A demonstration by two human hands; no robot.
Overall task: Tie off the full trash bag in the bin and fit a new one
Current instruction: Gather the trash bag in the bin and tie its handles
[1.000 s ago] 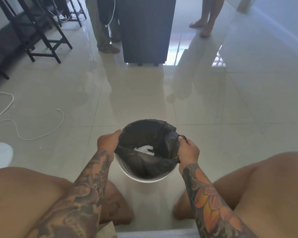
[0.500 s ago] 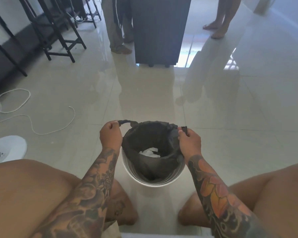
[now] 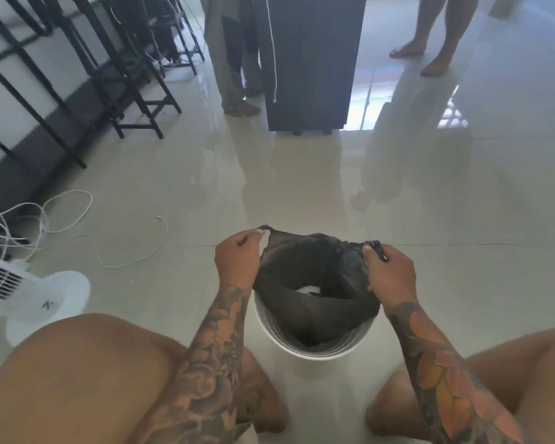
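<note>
While both hands hold corners, the black trash bag hangs between them, its top lifted clear of the white bin below. Left hand pinches one stretched ear, right hand grips the opposite one. Probable reason: drawing two ears apart for knotting. White scrap visible inside. No new bag seen.
</note>
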